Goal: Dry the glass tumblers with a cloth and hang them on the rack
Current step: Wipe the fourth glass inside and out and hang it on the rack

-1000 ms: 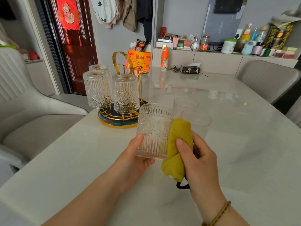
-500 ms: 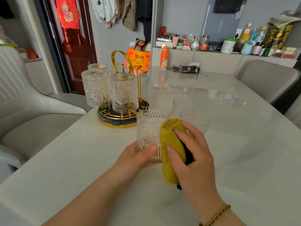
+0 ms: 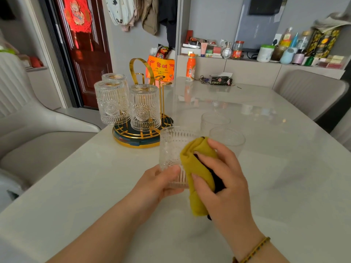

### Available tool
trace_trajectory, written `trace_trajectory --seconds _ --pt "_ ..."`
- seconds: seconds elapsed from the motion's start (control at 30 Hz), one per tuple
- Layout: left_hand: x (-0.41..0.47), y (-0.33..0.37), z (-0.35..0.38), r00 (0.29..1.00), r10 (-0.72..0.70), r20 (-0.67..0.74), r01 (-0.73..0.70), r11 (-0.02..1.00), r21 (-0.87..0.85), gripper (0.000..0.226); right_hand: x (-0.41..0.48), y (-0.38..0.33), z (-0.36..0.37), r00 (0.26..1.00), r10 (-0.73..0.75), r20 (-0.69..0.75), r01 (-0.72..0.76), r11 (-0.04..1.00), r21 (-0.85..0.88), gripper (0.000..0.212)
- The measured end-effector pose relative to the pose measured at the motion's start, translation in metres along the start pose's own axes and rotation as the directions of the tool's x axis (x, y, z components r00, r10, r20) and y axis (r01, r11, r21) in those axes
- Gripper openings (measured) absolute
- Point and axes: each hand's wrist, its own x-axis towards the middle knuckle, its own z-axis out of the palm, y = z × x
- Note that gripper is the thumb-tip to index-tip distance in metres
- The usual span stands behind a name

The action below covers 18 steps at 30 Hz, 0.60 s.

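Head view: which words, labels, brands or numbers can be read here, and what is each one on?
"PINO": on the dark packet.
Orange bag: printed red characters, too blurred to read.
Orange bottle: label too small to read.
Shelf items: labels too small to read.
Red door hanging: no legible text.

Upright embossed tumbler [image 3: 171,149], yellow cloth [image 3: 197,168] against its side; three inverted tumblers [image 3: 145,109] on the gold rack [image 3: 133,142]
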Motion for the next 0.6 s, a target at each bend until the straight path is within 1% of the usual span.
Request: trace_trajectory --seconds 0.03,0.07,0.1,0.13,0.17,0.2,0.27,0.3,0.33,0.37,0.4,0.43,0.5,0.53,0.57,0.6 --pt "-0.001 0.0 0.001 1.0 0.013 0.02 -0.013 1.0 0.028 0.092 0.001 0.0 -0.002 0.999 -0.033 -0.015 0.033 0.999 -0.027 0.039" --pt "-0.003 0.0 0.003 0.999 0.023 0.045 -0.025 0.999 0.041 0.095 0.002 -0.001 -0.004 0.999 -0.022 -0.042 0.021 1.0 -0.018 0.037" --pt "-0.004 0.0 0.003 0.997 0.029 0.068 -0.032 0.998 0.046 0.096 0.004 -0.002 -0.006 0.997 0.025 -0.073 -0.022 0.999 0.035 0.029" --pt "-0.005 0.0 0.004 0.996 0.028 0.087 -0.031 0.999 0.039 0.095 0.006 -0.002 -0.008 0.991 0.101 -0.093 -0.09 0.99 0.111 0.025" --pt "-0.005 0.0 0.004 0.994 0.026 0.102 -0.028 0.999 0.019 0.093 0.007 -0.001 -0.009 0.977 0.192 -0.092 -0.173 0.967 0.189 0.027" --pt "-0.005 0.0 0.004 0.993 0.027 0.118 -0.026 1.0 -0.009 0.09 0.007 0.001 -0.009 0.956 0.287 -0.06 -0.261 0.926 0.271 0.026" --pt "-0.004 0.0 0.003 0.991 0.034 0.127 -0.025 0.997 -0.072 0.083 0.008 0.004 -0.009 0.907 0.42 0.029 -0.397 0.829 0.394 0.016" --pt "-0.002 0.0 0.002 0.994 0.035 0.104 -0.025 0.995 -0.097 0.076 0.007 0.006 -0.008 0.887 0.456 0.079 -0.444 0.793 0.417 0.02" --pt "-0.002 0.0 0.0 0.997 0.028 0.072 -0.02 0.994 -0.112 0.069 0.007 0.006 -0.007 0.873 0.473 0.114 -0.475 0.778 0.41 0.024" --pt "-0.001 0.0 -0.001 0.999 0.017 0.042 -0.012 0.993 -0.117 0.061 0.005 0.005 -0.005 0.878 0.461 0.126 -0.472 0.795 0.382 0.026" --pt "0.0 0.0 -0.003 1.0 0.0 0.015 0.002 0.993 -0.117 0.056 0.004 0.003 -0.003 0.901 0.419 0.114 -0.432 0.837 0.337 0.027" --pt "0.001 -0.001 -0.004 1.0 -0.017 -0.005 0.016 0.994 -0.104 0.056 0.002 0.001 -0.002 0.934 0.344 0.093 -0.357 0.891 0.28 0.026" --pt "0.001 -0.001 -0.004 1.0 -0.026 -0.014 0.025 0.998 -0.064 0.061 0.001 -0.005 -0.001 0.979 0.198 0.043 -0.202 0.967 0.153 0.026" --pt "0.0 -0.001 -0.002 1.0 -0.018 -0.002 0.018 0.999 -0.047 0.067 0.001 -0.006 -0.002 0.988 0.155 0.024 -0.157 0.98 0.125 0.027" --pt "0.0 0.0 -0.001 1.0 -0.006 0.014 0.007 0.999 -0.033 0.076 0.001 -0.005 -0.003 0.988 0.151 0.007 -0.151 0.979 0.135 0.028" --pt "-0.001 0.0 0.0 0.999 0.004 0.038 -0.003 1.0 -0.029 0.081 0.002 -0.005 -0.004 0.982 0.186 -0.011 -0.182 0.968 0.174 0.028"
